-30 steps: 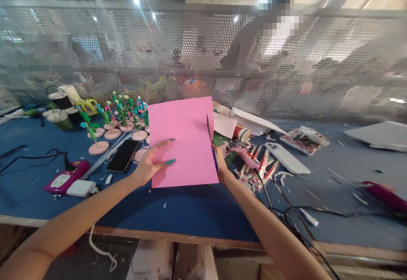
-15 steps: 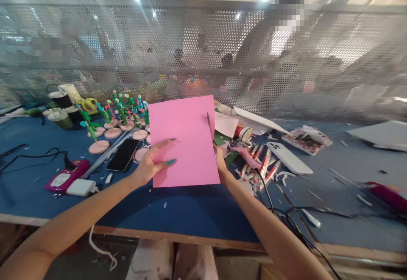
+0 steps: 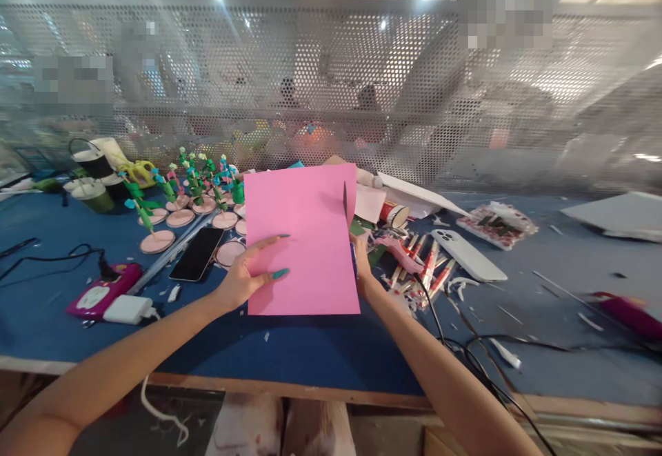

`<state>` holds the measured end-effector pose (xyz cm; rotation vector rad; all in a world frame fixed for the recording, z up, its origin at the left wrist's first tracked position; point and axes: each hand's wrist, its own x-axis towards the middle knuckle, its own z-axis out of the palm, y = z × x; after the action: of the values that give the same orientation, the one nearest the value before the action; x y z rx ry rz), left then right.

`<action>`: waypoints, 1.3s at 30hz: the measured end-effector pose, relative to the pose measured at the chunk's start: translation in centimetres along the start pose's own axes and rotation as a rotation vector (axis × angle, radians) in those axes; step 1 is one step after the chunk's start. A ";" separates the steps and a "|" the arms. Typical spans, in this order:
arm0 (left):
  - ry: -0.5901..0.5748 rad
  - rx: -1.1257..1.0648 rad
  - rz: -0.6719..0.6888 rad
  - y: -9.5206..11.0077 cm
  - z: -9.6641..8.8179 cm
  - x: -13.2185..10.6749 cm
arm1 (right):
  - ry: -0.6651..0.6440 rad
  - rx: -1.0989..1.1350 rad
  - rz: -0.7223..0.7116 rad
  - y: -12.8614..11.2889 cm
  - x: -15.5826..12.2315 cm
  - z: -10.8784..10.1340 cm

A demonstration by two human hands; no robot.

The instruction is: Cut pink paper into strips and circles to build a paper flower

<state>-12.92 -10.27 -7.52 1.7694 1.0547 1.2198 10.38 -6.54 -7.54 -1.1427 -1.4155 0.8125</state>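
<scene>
My left hand [image 3: 243,280] grips the left edge of a pink paper sheet [image 3: 305,235], thumb and green-nailed fingers spread on its front. The sheet is held upright, just above the blue table [image 3: 289,352]. My right hand [image 3: 363,270] is at the sheet's right edge, mostly hidden behind it, closed on scissors [image 3: 344,201]. Their dark blade stands in a slit in the sheet near its upper right, and a bit of blue handle shows by the hand.
Left of the sheet are small paper flowers on pink discs [image 3: 191,194], a black phone [image 3: 196,254], a pink device [image 3: 98,297], a white charger [image 3: 127,309] and cups [image 3: 93,194]. To the right lie a white phone [image 3: 468,254], red-white sticks [image 3: 429,273], scraps and black cables [image 3: 476,345]. A perforated metal screen [image 3: 331,83] backs the table.
The pink sheet has sunk a little toward the table, with both hands still on it. The scissor blade sits slightly higher along the right edge.
</scene>
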 end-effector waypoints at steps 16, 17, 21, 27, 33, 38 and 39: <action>-0.043 -0.106 -0.035 0.1 -0.1 0.1 | 0.006 0.032 0.068 0.3 0.0 0.0; -0.053 -0.113 -0.044 0.1 0.0 0.0 | 0.034 -0.004 0.052 0.3 0.1 -0.1; -0.082 -0.118 -0.083 0.0 0.2 -0.4 | 0.081 -0.081 -0.004 0.1 0.4 -0.7; -0.095 -0.116 -0.110 0.2 0.6 -0.9 | 0.103 -0.079 -0.050 -0.6 -0.1 -1.1; -0.088 -0.080 -0.084 0.2 0.7 -0.8 | 0.104 -0.060 -0.010 -0.2 0.0 -1.0; -0.092 -0.065 -0.069 0.3 0.7 -0.9 | 0.085 -0.074 -0.023 0.6 0.5 -1.0; -0.093 -0.061 -0.068 0.3 0.7 -0.9 | 0.085 -0.077 -0.018 0.7 0.5 -0.9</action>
<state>-12.36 -11.29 -7.79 1.7128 1.0058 1.1057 11.48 -5.94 -7.87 -1.2080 -1.3942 0.6937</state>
